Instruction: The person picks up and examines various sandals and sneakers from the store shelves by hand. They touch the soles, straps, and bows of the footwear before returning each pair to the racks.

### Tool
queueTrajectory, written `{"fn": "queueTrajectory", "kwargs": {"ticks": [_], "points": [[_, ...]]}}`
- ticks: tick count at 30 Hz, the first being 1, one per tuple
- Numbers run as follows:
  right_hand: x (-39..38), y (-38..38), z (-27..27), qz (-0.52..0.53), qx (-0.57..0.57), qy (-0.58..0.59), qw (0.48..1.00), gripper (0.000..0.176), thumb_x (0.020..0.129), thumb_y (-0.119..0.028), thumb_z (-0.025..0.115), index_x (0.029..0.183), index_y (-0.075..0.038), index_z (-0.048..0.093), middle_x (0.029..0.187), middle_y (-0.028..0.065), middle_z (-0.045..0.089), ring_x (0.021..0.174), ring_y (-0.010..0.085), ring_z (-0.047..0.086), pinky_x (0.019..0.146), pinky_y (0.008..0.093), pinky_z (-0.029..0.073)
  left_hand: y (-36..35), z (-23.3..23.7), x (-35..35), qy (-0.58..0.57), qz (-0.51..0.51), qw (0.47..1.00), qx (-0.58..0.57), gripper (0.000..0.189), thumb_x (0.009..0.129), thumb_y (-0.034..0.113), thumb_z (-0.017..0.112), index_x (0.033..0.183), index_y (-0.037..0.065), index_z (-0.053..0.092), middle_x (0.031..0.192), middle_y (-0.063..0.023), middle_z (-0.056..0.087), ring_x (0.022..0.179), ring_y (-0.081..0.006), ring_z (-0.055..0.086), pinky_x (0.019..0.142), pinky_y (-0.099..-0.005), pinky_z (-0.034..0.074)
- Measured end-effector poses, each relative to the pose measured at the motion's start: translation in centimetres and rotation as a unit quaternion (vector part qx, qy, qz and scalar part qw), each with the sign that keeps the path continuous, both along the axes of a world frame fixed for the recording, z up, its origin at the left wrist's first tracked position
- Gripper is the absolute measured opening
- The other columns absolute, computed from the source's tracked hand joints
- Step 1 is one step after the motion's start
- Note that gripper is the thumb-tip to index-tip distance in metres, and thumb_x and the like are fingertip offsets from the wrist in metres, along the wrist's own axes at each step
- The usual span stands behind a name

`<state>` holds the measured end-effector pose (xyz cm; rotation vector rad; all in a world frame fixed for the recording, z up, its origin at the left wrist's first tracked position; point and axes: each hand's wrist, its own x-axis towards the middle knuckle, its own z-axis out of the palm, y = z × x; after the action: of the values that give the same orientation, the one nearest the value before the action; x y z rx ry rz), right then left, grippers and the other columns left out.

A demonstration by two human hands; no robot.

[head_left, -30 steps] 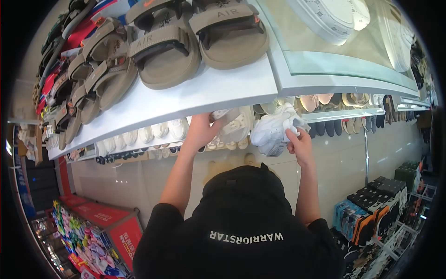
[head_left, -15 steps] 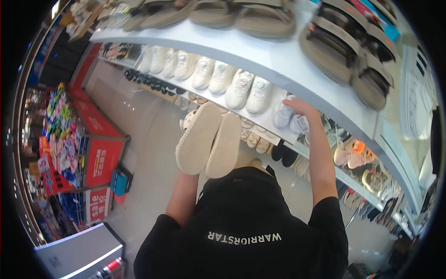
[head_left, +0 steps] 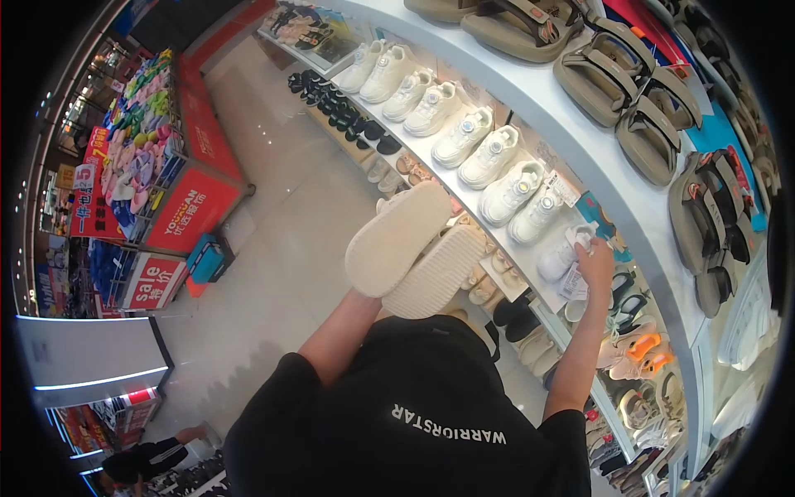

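Note:
My left hand (head_left: 365,300) is mostly hidden behind a pair of beige slippers (head_left: 399,242), held up with their ribbed soles facing me. A small decorated white upper peeked out beside them earlier. At the near end of the white shelf, my right hand (head_left: 595,263) has its fingers closed on the upper part of a white sneaker (head_left: 555,263). The sneaker still appears to be at shelf level. A tag hangs close by it. Several off-white sneakers (head_left: 512,192) with round dials stand in a row farther along the same shelf.
An upper curved shelf (head_left: 497,73) carries brown sandals (head_left: 598,81) above my right arm. More shoes fill the lower shelves (head_left: 542,344). To the left are a red sale bin (head_left: 199,203) with colourful footwear and a teal box (head_left: 207,258). Another person (head_left: 149,460) is at the lower left.
My view has swung, so the shelves sit farther right and lower. The slippers have tilted to the right in view. My right hand stays at the white sneaker.

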<state>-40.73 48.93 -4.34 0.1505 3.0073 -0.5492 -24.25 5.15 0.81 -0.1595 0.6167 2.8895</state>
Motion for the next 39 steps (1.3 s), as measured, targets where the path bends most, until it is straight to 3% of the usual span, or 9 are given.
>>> {"fn": "queueTrajectory", "kwargs": {"ticks": [6, 8, 10, 17, 19, 21, 23, 33, 39], "points": [[5.0, -3.4, 3.6, -0.021, 0.025, 0.239, 0.97, 0.044, 0.088, -0.024, 0.071, 0.121, 0.001, 0.057, 0.122, 0.0185, 0.06, 0.097, 0.0348, 0.066, 0.084, 0.043, 0.052, -3.3, 0.1, -2.8, 0.022, -0.05, 0.998, 0.014, 0.038, 0.096, 0.02, 0.063, 0.128, 0.0, 0.058, 0.114, -0.0105, 0.07, 0.1, -0.0205, 0.07, 0.083, -0.0343, 0.06], [7.1, -6.7, 4.7, -0.116, -0.305, 0.148, 0.933, 0.032, 0.091, -0.016, 0.068, 0.117, -0.001, 0.059, 0.115, 0.012, 0.063, 0.081, 0.0213, 0.069, 0.065, 0.0312, 0.051, -4.8, -0.1, -3.3, 0.026, -0.056, 0.998, 0.015, 0.039, 0.096, 0.02, 0.063, 0.129, 0.0, 0.057, 0.114, -0.0106, 0.07, 0.1, -0.0204, 0.07, 0.083, -0.0343, 0.06], [9.2, -12.5, 6.1, -0.122, -0.407, 0.052, 0.904, 0.025, 0.094, -0.014, 0.067, 0.115, -0.002, 0.061, 0.105, 0.0061, 0.065, 0.071, 0.0103, 0.066, 0.054, 0.0216, 0.043, -6.8, -0.3, -3.9, 0.032, -0.055, 0.998, 0.008, 0.039, 0.095, 0.019, 0.064, 0.129, 0.0, 0.057, 0.114, -0.0106, 0.07, 0.1, -0.0203, 0.07, 0.083, -0.0343, 0.06], [13.2, -32.9, 4.7, 0.073, -0.625, -0.252, 0.735, 0.033, 0.098, -0.014, 0.059, 0.128, 0.0, 0.054, 0.118, 0.0129, 0.067, 0.092, 0.0169, 0.068, 0.068, 0.024, 0.051, -15.5, -0.6, -3.2, 0.052, -0.013, 0.963, -0.264, 0.039, 0.081, 0.002, 0.071, 0.119, -0.001, 0.063, 0.104, -0.0086, 0.07, 0.096, -0.0176, 0.069, 0.082, -0.0312, 0.055], [12.6, -37.5, 5.7, 0.184, -0.69, -0.322, 0.622, 0.041, 0.099, -0.015, 0.058, 0.136, 0.0, 0.048, 0.126, 0.015, 0.063, 0.102, 0.0191, 0.066, 0.075, 0.0271, 0.053, -18.5, 0.4, -2.8, 0.055, 0.004, 0.844, -0.533, 0.036, 0.077, -0.006, 0.062, 0.112, 0.001, 0.065, 0.095, -0.0084, 0.069, 0.088, -0.019, 0.067, 0.078, -0.034, 0.053], [11.5, -41.2, 3.3, 0.204, -0.684, -0.344, 0.61, 0.046, 0.099, -0.017, 0.061, 0.138, 0.001, 0.046, 0.127, 0.0142, 0.062, 0.107, 0.0201, 0.064, 0.08, 0.0308, 0.055, -21.2, 1.2, -2.1, 0.002, -0.033, 0.778, -0.628, 0.036, 0.073, -0.006, 0.053, 0.106, 0.001, 0.064, 0.09, -0.0116, 0.071, 0.084, -0.0204, 0.068, 0.074, -0.0361, 0.052], [10.4, -44.9, 2.0, 0.222, -0.624, -0.39, 0.639, 0.048, 0.098, -0.02, 0.063, 0.138, 0.001, 0.047, 0.123, 0.0117, 0.063, 0.105, 0.0193, 0.064, 0.082, 0.0334, 0.056, -23.2, 0.2, -1.5, -0.003, 0.015, 0.649, -0.761, 0.032, 0.072, 0.002, 0.063, 0.103, 0.004, 0.065, 0.087, -0.0189, 0.068, 0.083, -0.035, 0.068, 0.075, -0.0421, 0.052], [3.5, -56.8, -0.1, 0.165, -0.619, -0.473, 0.606, 0.041, 0.098, -0.018, 0.064, 0.133, -0.002, 0.051, 0.123, 0.0103, 0.063, 0.107, 0.0199, 0.065, 0.09, 0.0366, 0.055, -34.6, 1.9, -5.8, 0.006, -0.023, 0.596, -0.802, 0.038, 0.073, 0.002, 0.063, 0.111, 0.004, 0.062, 0.097, -0.0203, 0.067, 0.092, -0.0397, 0.065, 0.079, -0.045, 0.052], [-4.6, -63.4, 0.2, 0.138, -0.68, -0.508, 0.509, 0.038, 0.099, -0.013, 0.058, 0.135, -0.002, 0.049, 0.128, 0.0107, 0.061, 0.115, 0.0232, 0.062, 0.095, 0.0407, 0.053, -40.4, 1.9, -13.7, 0.019, 0.0, 0.536, -0.844, 0.042, 0.075, -0.004, 0.065, 0.116, 0.005, 0.06, 0.106, -0.0214, 0.063, 0.101, -0.0436, 0.061, 0.084, -0.0472, 0.05]]}}
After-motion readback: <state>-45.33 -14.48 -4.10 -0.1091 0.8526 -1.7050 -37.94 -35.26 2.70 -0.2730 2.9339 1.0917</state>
